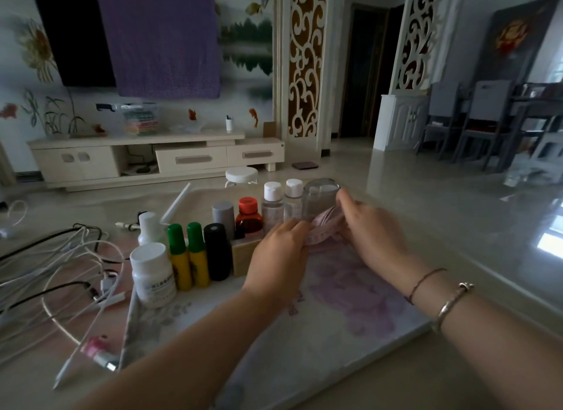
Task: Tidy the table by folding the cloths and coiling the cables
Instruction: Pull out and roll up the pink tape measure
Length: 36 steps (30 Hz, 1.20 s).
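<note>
Both hands meet over the middle of the table on a pink measuring tape [323, 228], wound in loops between them. My left hand [278, 257] pinches its near end; my right hand [370, 226] holds the far side of the coil. Under the hands lies a flat cloth [350, 290] with a pale purple flower print, spread across the table's right half. A tangle of white and black cables [54, 266] sprawls loose at the left. A pink-tipped cable plug [97, 347] rests near the front left.
A row of bottles stands just behind and left of the hands: a white pill bottle [152, 275], two green-capped yellow bottles [187, 257], a black one [217, 251], a red-capped one [249, 217], clear ones [272, 207]. A wooden box [242, 254] sits among them.
</note>
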Motion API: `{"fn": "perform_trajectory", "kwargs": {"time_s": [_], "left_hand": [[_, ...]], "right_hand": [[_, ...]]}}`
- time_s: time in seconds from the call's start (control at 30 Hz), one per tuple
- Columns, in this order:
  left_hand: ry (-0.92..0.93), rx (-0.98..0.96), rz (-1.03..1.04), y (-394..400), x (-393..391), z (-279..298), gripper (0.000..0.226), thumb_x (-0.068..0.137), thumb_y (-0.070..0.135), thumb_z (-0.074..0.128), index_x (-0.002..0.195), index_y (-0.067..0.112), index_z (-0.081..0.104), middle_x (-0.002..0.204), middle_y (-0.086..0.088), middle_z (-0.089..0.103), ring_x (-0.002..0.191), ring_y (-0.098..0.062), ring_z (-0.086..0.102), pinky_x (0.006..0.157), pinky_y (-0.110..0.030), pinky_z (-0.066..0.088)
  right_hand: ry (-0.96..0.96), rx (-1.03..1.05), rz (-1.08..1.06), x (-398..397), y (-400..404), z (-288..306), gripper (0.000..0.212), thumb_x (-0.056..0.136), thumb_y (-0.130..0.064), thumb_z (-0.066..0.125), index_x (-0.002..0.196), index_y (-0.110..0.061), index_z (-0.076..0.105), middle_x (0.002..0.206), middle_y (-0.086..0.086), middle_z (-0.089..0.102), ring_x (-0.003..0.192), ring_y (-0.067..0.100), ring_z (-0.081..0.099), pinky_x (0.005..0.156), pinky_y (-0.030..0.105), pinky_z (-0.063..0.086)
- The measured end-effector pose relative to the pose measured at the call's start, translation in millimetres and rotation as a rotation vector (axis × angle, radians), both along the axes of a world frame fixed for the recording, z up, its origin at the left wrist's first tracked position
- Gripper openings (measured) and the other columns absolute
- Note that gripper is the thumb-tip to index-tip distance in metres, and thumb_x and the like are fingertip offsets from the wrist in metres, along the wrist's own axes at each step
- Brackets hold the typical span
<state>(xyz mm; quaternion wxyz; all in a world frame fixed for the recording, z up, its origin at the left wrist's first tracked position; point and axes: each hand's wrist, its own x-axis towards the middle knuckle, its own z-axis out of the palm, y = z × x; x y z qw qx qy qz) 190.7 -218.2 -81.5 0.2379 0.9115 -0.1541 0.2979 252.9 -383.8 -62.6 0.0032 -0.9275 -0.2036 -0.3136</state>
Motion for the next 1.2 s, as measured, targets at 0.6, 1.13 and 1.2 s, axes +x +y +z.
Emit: {"fn": "perform_trajectory", "kwargs": {"time_s": [0.6,1.13,1.2], "left_hand": [[-0.003,0.205,0.148,0,3,-13,0.030,0.092,0.012,0.048,0.121,0.015,0.057,0.122,-0.001,0.049,0.110,-0.021,0.048,0.093,-0.029,0.038],[-0.083,0.342,0.126,-5,-6,-11,0.013,0.088,0.015,0.060,0.098,0.010,0.066,0.107,-0.008,0.059,0.093,-0.030,0.057,0.082,-0.036,0.048],[-0.077,0.346,0.132,-7,-6,-9,0.016,0.080,0.012,0.065,0.096,0.012,0.065,0.102,-0.007,0.060,0.088,-0.029,0.057,0.078,-0.037,0.049]], "right_hand": [[0.659,0.886,0.076,6,2,-16,0.032,0.077,0.006,0.064,0.083,-0.017,0.042,0.069,0.010,0.055,0.048,0.021,0.054,0.037,0.024,0.037],[0.470,0.487,-0.029,-18,16,-18,0.037,0.078,-0.005,0.063,0.097,-0.008,0.031,0.080,0.005,0.048,0.087,0.035,0.061,0.056,0.028,0.033],[0.466,0.443,-0.031,-21,13,-16,0.038,0.078,-0.007,0.063,0.099,-0.008,0.031,0.089,0.010,0.055,0.090,0.035,0.061,0.061,0.029,0.036]]}}
